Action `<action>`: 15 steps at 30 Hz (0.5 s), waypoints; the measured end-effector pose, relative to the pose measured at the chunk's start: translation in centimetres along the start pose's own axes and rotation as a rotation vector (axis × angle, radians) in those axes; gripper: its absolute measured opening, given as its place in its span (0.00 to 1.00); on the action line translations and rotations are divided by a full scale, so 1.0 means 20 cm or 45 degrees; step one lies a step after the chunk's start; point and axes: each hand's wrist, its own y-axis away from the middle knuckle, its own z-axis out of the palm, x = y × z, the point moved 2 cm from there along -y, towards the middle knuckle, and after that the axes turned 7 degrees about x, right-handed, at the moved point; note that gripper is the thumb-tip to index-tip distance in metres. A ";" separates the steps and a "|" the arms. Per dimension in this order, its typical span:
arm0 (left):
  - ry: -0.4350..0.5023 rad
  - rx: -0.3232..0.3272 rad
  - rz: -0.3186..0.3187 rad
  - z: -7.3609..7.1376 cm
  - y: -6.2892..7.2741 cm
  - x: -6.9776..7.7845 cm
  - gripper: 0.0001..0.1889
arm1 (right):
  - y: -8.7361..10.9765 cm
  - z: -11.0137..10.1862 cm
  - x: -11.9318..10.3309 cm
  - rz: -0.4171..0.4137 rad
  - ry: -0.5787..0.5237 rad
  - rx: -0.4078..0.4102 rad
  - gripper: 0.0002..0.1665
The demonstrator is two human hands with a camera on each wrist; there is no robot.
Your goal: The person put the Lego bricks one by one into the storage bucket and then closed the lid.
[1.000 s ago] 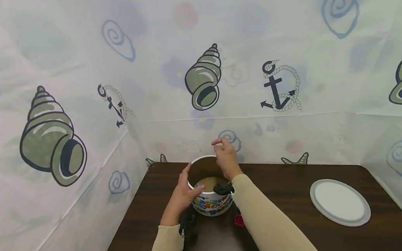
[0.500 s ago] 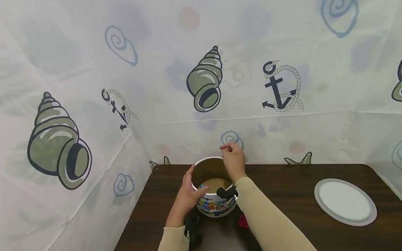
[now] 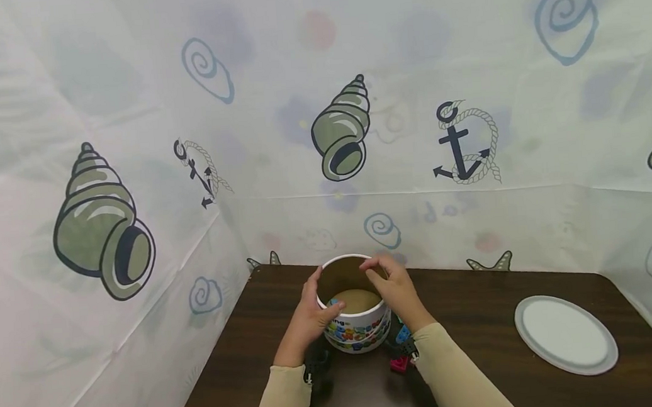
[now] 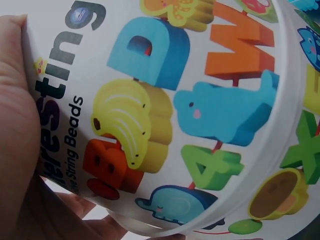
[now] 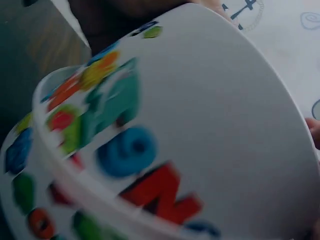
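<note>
A round white tub point(image 3: 356, 334), printed with colourful bead pictures, stands upright on the table with its opening toward me. My left hand point(image 3: 306, 323) holds its left side, the thumb at the front rim and the fingers along the outer wall. The left wrist view shows that hand close against the printed wall point(image 4: 125, 125). My right hand point(image 3: 397, 290) is at the right rim, thumb and fingers bent over the opening. Whether it pinches the rim or anything else is unclear. The tub's pale floor shows, and a small blue patch point(image 3: 335, 302) is near the left thumb.
A pinkish-red block point(image 3: 398, 365) and blue pieces point(image 3: 403, 333) lie right of the tub, partly hidden by the right wrist. A white oval plate point(image 3: 567, 335) is farther right on the dark wooden table point(image 3: 470, 319). A printed cloth point(image 3: 278, 169) hangs behind.
My right hand has come down from above the far right rim, and its fingers now bend at the right of the opening. The left hand keeps its hold. More blue pieces show.
</note>
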 end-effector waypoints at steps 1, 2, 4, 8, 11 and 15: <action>-0.003 0.002 -0.004 0.00 0.00 0.00 0.55 | 0.02 -0.02 0.01 -0.001 -0.009 -0.015 0.09; -0.002 0.005 -0.007 0.01 0.00 0.00 0.55 | 0.05 -0.04 0.01 -0.001 -0.019 -0.031 0.10; 0.000 0.007 -0.011 0.01 0.00 0.01 0.56 | 0.09 -0.09 0.03 -0.004 -0.038 -0.063 0.10; 0.003 -0.004 -0.007 0.01 -0.01 0.01 0.56 | 0.19 -0.21 0.08 0.003 -0.020 -0.110 0.09; 0.001 -0.008 -0.004 0.01 -0.01 0.01 0.56 | 0.27 -0.30 0.11 0.054 0.030 -0.102 0.11; 0.006 -0.001 -0.010 0.01 -0.01 0.01 0.55 | 0.37 -0.42 0.14 0.203 0.026 -0.087 0.16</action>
